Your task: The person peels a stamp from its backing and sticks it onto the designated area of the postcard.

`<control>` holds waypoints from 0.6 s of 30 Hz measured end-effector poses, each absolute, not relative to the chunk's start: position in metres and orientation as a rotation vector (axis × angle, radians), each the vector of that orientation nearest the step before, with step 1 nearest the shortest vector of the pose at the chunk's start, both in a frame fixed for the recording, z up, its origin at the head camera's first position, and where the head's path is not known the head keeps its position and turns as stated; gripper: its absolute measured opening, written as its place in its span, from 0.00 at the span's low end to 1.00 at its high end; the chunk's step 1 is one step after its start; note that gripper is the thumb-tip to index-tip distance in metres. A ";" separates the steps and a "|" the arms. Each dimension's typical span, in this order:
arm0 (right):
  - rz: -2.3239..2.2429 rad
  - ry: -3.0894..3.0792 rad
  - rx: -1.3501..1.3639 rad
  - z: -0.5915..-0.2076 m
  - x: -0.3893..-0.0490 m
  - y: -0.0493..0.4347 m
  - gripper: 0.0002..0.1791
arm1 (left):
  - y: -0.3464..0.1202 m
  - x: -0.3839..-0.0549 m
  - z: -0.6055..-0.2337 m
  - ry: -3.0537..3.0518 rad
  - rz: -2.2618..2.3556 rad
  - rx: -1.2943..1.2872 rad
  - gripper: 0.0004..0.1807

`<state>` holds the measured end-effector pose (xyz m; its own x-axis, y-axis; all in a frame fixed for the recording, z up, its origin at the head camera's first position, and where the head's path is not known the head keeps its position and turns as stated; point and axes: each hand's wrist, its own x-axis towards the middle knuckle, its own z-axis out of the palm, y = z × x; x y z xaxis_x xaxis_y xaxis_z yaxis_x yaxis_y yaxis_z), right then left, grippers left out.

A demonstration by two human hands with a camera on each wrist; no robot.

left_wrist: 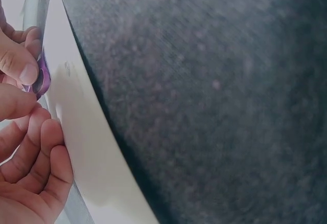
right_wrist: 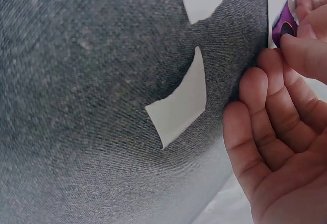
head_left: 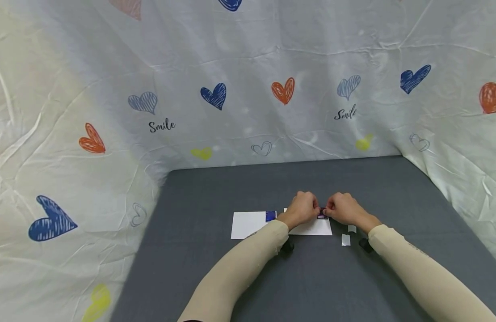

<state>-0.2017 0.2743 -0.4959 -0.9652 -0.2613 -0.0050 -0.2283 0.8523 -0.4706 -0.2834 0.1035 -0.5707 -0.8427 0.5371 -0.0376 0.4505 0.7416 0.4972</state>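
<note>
Both hands meet at the upper right corner of a white card or envelope (head_left: 312, 229). Between the fingertips is a small purple, stamp-like sticker (head_left: 322, 215) with a dark centre. My left hand (head_left: 302, 208) pinches its left side between thumb and index finger, the other fingers curled beneath. The right hand (head_left: 346, 209) pinches its right side the same way. In the right wrist view, the purple sticker (right_wrist: 284, 25) shows beside the right thumb, partly hidden by the fingers. A second white card (head_left: 248, 225) lies to the left, a blue stamp-like sticker (head_left: 271, 216) on its upper right corner.
Two torn white paper scraps lie right of the cards: a nearer scrap (head_left: 346, 240) and a farther scrap (head_left: 352, 228), partly beside the right wrist. A grey cloth covers the table (head_left: 216, 277). Behind hangs a white curtain (head_left: 248, 125) printed with hearts.
</note>
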 end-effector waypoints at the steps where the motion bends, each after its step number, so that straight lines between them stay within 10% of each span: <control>1: -0.738 2.955 -0.391 -0.497 -0.202 0.275 0.10 | 0.104 -0.283 -0.570 2.763 0.710 0.793 0.14; 18: -0.701 3.052 -0.371 -0.499 -0.201 0.274 0.10 | 0.108 -0.278 -0.571 2.819 0.540 0.845 0.11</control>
<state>-0.2006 0.2739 -0.4995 -0.9722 -0.2254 0.0636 -0.2306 0.8735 -0.4288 -0.2779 0.1081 -0.5710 -0.8302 0.5562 -0.0388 0.5024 0.7764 0.3805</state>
